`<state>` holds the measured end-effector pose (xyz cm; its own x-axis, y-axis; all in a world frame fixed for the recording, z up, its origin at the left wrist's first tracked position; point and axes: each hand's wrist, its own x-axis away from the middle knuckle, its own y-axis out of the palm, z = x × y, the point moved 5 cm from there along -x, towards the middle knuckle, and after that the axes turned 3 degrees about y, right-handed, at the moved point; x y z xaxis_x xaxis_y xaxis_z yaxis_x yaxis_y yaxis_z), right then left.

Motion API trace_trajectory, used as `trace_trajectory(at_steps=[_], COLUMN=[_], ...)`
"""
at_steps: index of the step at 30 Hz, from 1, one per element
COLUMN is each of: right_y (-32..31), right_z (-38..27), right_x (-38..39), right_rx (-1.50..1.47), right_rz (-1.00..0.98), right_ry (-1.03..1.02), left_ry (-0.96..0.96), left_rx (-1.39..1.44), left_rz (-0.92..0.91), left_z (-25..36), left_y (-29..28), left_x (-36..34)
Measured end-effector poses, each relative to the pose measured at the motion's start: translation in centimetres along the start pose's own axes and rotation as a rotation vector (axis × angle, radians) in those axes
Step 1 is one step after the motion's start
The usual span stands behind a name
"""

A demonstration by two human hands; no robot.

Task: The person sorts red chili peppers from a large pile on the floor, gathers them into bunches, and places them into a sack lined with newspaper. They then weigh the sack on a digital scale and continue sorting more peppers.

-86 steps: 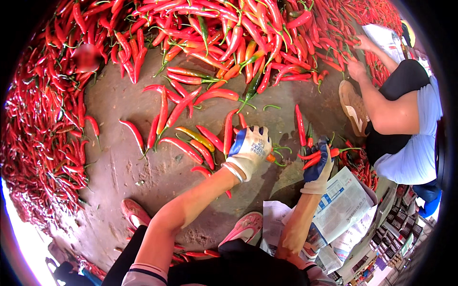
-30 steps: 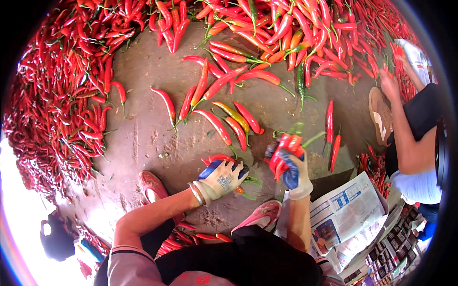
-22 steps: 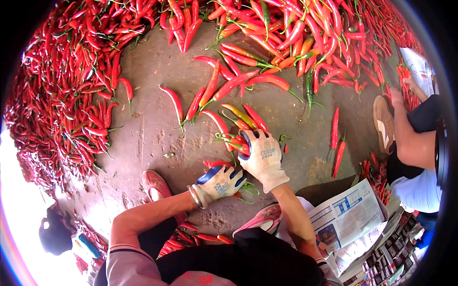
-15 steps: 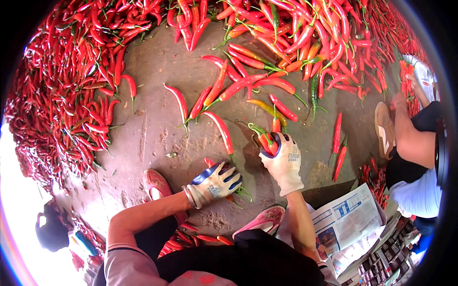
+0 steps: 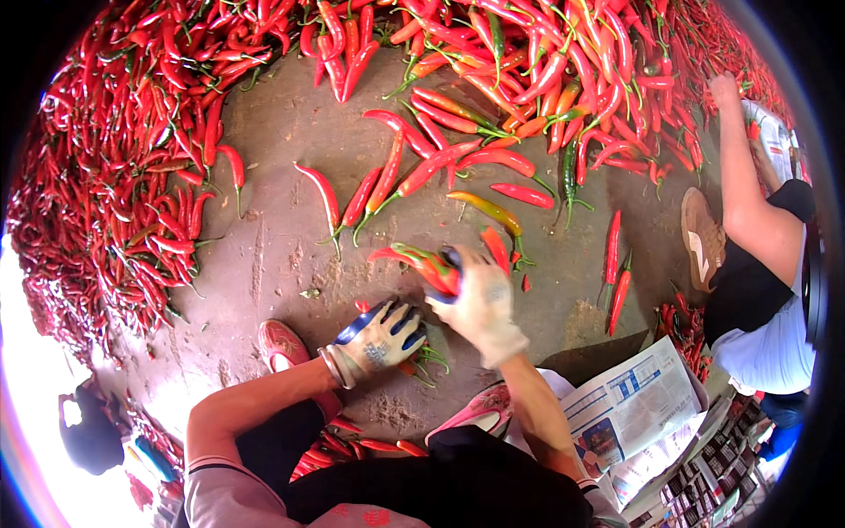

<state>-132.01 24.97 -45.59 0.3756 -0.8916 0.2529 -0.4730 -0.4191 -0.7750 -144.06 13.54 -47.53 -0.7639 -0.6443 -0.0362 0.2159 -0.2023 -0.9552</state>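
My left hand (image 5: 380, 340), in a white glove with blue palm, curls over several chillies low in the middle of the view, their green stems (image 5: 429, 359) poking out beyond the fingers. My right hand (image 5: 468, 308), gloved alike and blurred, grips a small bunch of red chillies (image 5: 429, 268) just above and right of my left hand. A red chilli (image 5: 495, 248) and a yellow-green one (image 5: 484, 211) lie on the grey floor (image 5: 273, 255) beyond them, among other scattered red peppers.
Large chilli heaps (image 5: 114, 176) cover the left and far side. At the right a co-worker's hand (image 5: 722, 88) reaches to the heap, near their brown shoe (image 5: 700, 238). Newspapers (image 5: 629, 405) lie by my right forearm; my pink shoes (image 5: 286, 348) are beside my hands.
My right hand picked up chillies earlier and has just swung leftward with them, toward my left hand, which shifted slightly left. The co-worker's hand has risen to the heap.
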Motion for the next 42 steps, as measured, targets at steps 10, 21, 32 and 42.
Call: trace_trajectory(at_steps=[10,21,32,42], right_y=[-10.3,-1.9,0.1,4.0], right_z=[15.2,4.1,8.1,8.0], right_x=[6.8,-1.2,6.7,0.8], right_rx=[0.239,0.469,-1.663,-1.625], right_rz=[0.505,0.146,0.233,0.592], right_ry=[0.582,0.086,0.755,0.643], left_ry=[0.035,-0.009,-0.363,-0.321], left_rx=[0.015,-0.034,0.352,0.107], left_rz=[-0.069,0.001,0.193,-0.163], left_z=[-0.7,-1.0,-6.6,-10.9], left_y=[1.1,-0.4,-4.1,-4.7], left_x=[0.0,-0.7,-4.7,-17.6])
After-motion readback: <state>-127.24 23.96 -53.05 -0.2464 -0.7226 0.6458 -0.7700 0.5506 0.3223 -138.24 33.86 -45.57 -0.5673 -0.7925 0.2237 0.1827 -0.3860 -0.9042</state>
